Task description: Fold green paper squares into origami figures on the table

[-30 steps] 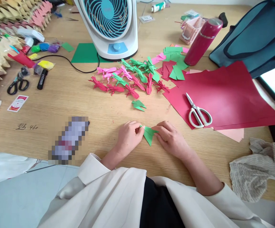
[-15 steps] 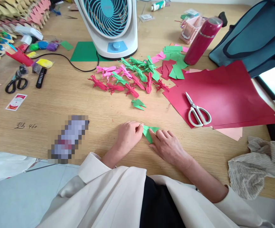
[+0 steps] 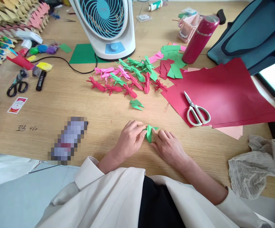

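A small folded piece of green paper [image 3: 149, 133] lies on the table between my hands. My left hand [image 3: 131, 137] pinches its left edge between thumb and fingers. The fingers of my right hand [image 3: 167, 144] are curled, with the index finger and thumb on the paper's right side. Beyond my hands lies a separate folded green paper piece [image 3: 137, 104]. Farther back is a cluster of folded red paper figures [image 3: 129, 91], with green figures [image 3: 137, 73] and pink figures [image 3: 105, 71] among them.
White-handled scissors [image 3: 196, 113] rest on large red sheets [image 3: 225, 95] at the right. A red bottle [image 3: 200, 39], a fan [image 3: 113, 47] and a blue bag [image 3: 244, 38] stand behind. At the left are a blurred-out object [image 3: 68, 139], black scissors [image 3: 17, 86] and a marker [image 3: 41, 80].
A flap at the green paper's left side has been folded inward. My left hand has turned, its fingers now stretching over the paper's left edge. The view has shifted slightly.
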`<state>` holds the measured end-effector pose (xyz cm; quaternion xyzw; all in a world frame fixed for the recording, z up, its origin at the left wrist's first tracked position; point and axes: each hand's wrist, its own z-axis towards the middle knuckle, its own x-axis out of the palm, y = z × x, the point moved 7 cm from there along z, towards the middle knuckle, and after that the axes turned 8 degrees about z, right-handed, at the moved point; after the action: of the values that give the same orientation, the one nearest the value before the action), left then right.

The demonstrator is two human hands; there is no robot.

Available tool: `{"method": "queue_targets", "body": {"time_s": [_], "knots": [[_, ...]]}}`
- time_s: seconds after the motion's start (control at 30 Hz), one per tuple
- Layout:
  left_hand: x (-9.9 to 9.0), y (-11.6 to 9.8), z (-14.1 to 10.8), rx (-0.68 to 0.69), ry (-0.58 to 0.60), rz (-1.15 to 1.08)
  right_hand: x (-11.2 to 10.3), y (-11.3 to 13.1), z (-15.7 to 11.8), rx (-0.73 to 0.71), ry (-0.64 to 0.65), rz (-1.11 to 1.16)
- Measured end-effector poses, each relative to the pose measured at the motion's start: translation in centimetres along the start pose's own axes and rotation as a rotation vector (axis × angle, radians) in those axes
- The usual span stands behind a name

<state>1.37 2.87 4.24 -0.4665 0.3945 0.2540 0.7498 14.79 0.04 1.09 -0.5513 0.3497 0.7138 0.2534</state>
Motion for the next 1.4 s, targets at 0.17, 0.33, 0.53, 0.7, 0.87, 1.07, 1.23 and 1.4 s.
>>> {"method": "queue_targets", "body": {"time_s": [0.17, 0.33, 0.53, 0.7, 0.87, 1.07, 1.23, 1.4], "knots": [[1.7, -0.6, -1.3, 0.13, 0.106, -0.053, -0.1, 0.1, 0.1, -0.013, -0.006, 0.0], [2.8, -0.8, -2.1, 0.206, 0.148, 0.045, -0.8, -0.2, -0.1, -0.032, -0.048, 0.035], [3.3, -1.4, -2.1, 0.285, 0.203, 0.187, -2.3, -0.3, -1.1, -0.094, -0.144, 0.068], [4.0, -1.8, -2.2, 0.321, 0.246, 0.327, -2.9, -0.4, -2.2, -0.114, -0.188, 0.112], [4.6, -2.0, -2.4, 0.335, 0.255, 0.442, -3.1, -0.4, -2.5, -0.13, -0.248, 0.15], [4.8, -2.0, -2.4, 0.312, 0.335, 0.543, -2.9, -0.6, -1.9, -0.074, -0.249, 0.124], [4.9, -1.9, -2.5, 0.298, 0.361, 0.577, -2.2, -1.1, -1.6, 0.001, -0.178, 0.118], [5.0, -1.5, -2.8, 0.264, 0.392, 0.561, -1.3, -1.5, -1.4, 0.043, -0.126, 0.132]]}}
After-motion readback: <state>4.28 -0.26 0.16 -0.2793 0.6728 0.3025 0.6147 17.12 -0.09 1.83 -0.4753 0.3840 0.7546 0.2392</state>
